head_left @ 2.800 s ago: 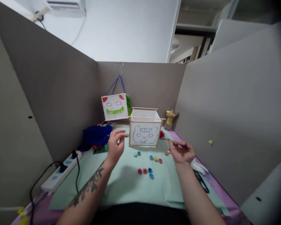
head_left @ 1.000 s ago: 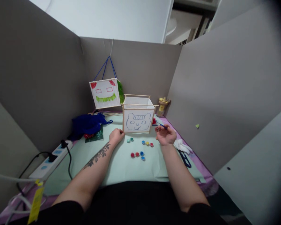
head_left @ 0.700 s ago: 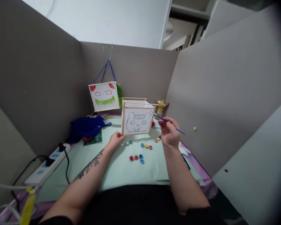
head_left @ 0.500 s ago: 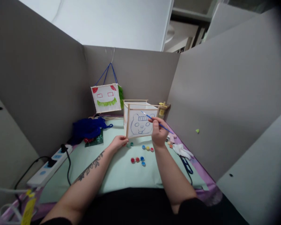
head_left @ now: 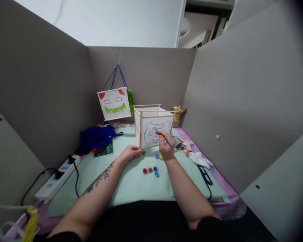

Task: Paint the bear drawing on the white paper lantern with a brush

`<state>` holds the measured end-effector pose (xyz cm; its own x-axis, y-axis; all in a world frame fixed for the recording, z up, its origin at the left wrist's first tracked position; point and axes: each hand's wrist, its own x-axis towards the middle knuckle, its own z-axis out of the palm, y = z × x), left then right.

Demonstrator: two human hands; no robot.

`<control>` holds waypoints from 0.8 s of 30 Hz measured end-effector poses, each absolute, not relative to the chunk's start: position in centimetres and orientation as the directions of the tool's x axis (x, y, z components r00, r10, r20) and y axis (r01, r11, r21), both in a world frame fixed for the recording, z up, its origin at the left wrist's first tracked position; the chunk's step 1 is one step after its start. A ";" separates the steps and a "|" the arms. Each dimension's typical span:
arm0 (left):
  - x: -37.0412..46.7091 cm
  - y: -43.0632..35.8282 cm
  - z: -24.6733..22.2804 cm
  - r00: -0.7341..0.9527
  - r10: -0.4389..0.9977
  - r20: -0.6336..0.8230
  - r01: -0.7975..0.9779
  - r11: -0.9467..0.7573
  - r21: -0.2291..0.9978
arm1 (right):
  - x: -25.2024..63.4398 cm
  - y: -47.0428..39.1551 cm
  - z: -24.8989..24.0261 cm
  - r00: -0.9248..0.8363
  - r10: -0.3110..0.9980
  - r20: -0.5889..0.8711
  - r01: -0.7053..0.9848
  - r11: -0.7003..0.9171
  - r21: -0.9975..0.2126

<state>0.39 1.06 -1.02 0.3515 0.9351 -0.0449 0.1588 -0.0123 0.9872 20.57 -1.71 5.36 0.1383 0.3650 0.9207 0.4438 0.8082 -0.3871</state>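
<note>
A square lantern with a wooden-stick frame and white panels (head_left: pixel 145 120) stands in front of me, a bear-like face drawn in blue line on its near side. My left hand (head_left: pixel 130 153) is closed on its lower front corner. Between the fingers of my right hand (head_left: pixel 167 147) is a thin blue paintbrush (head_left: pixel 170 144), its tip at the upper left of the drawing, by the bear's ear; whether it touches the panel I cannot tell. My right hand covers part of the face. Small paint pots in red and blue (head_left: pixel 150 170) lie nearer me, and a blue pot (head_left: pixel 157 156) sits beside a partly hidden yellow one.
A finished-looking lantern (head_left: pixel 115 109) hangs by blue cords at the back left. Blue yarn or cloth (head_left: pixel 96 136) lies left, near a power strip (head_left: pixel 58 178). To the right are white gloves (head_left: pixel 200 160) and dark-handled scissors (head_left: pixel 205 176). Grey partitions (head_left: pixel 146 74) surround the table.
My right hand has moved down and slightly left with the paintbrush, bringing its tip over the drawing's upper left. My left hand keeps its hold on the corner. The view has shifted slightly.
</note>
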 end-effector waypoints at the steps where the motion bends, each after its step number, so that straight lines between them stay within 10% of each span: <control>1: 0.4 1.1 -1.2 0.355 0.934 -0.051 0.154 -0.004 0.988 | 20.5 -1.7 5.3 0.135 0.361 0.923 0.448 0.808 -0.382; 24: 0.4 1.0 -1.1 0.345 0.935 -0.088 0.243 0.002 0.970 | 20.6 -1.4 4.8 0.169 0.340 0.925 0.518 0.768 -0.377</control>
